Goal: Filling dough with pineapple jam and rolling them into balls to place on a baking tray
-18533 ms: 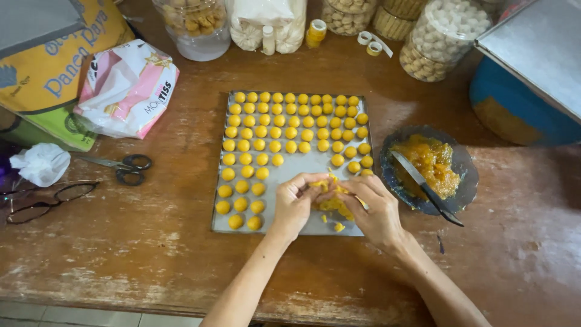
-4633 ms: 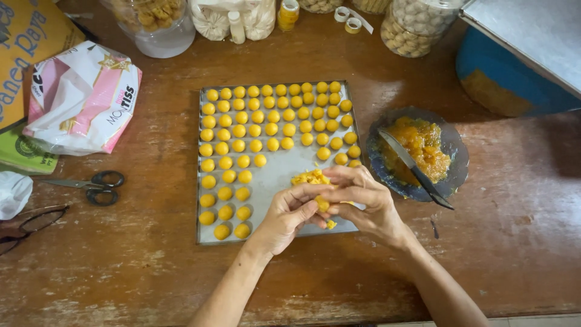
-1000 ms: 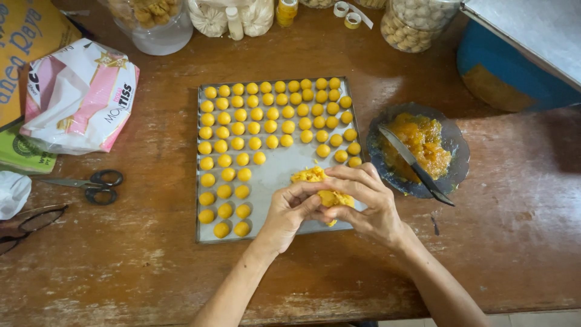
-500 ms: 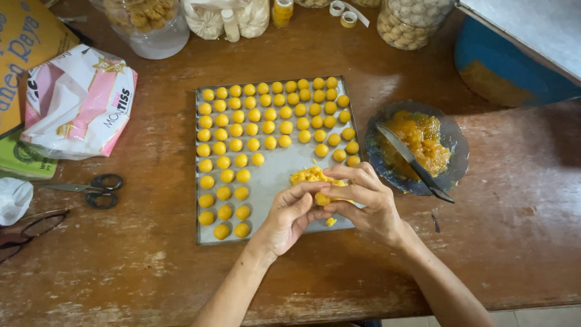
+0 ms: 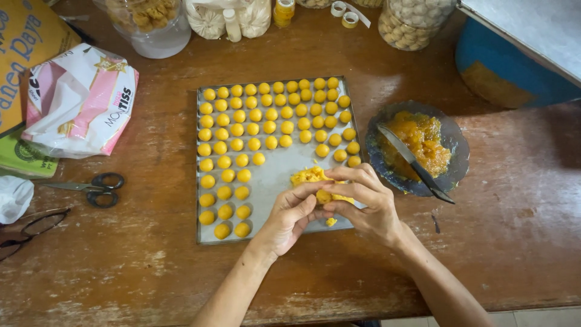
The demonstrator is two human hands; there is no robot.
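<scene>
While both hands meet over the tray's (image 5: 209, 233) near right corner, the left hand (image 5: 289, 215) and right hand (image 5: 369, 203) pinch one yellow ball (image 5: 324, 197) between fingertips, grip narrow. Dough lump (image 5: 308, 176) sits just behind, probably on the tray. Bowl (image 5: 457, 151) with knife (image 5: 414, 163) lies right, on the table (image 5: 514, 242).

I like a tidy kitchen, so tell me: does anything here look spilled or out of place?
Mostly neat. The balls sit in even rows on the tray, but a loose yellow heap lies on it by the hands, with a crumb below them. The knife rests in the filling dish, handle over the rim.
</scene>
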